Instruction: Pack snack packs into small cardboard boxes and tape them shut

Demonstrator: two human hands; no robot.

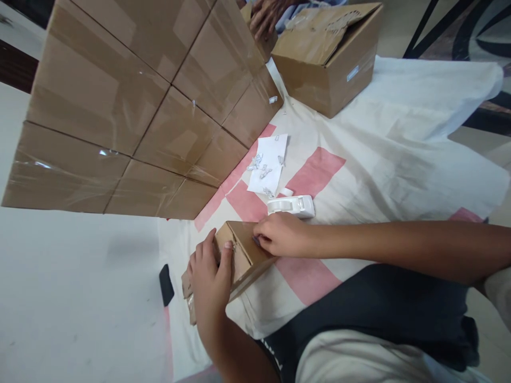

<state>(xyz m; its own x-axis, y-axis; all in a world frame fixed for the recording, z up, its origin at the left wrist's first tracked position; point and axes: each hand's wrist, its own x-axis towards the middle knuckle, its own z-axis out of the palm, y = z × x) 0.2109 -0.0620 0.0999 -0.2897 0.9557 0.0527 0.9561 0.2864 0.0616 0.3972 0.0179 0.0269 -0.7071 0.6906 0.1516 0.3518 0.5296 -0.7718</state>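
Observation:
A small cardboard box (243,260) rests on the cloth in front of me. My left hand (209,268) grips its left end, thumb on the upper face and fingers over the far edge. At the box's right side, my right hand (281,234) is closed in a pinch against the cardboard. Something small and dark shows at those fingertips, too hidden to name. Just beyond that hand sits a white tape dispenser (293,206). A white sheet of paper (269,162) with several small clear pieces on it lies farther back.
A tall stack of taped cardboard boxes (155,122) stands at the back left. Behind right is a larger carton (319,64) with a raised flap, near another person's hand (267,16). A black flat object (166,285) lies by the wall. The white-and-pink cloth (383,154) is wrinkled.

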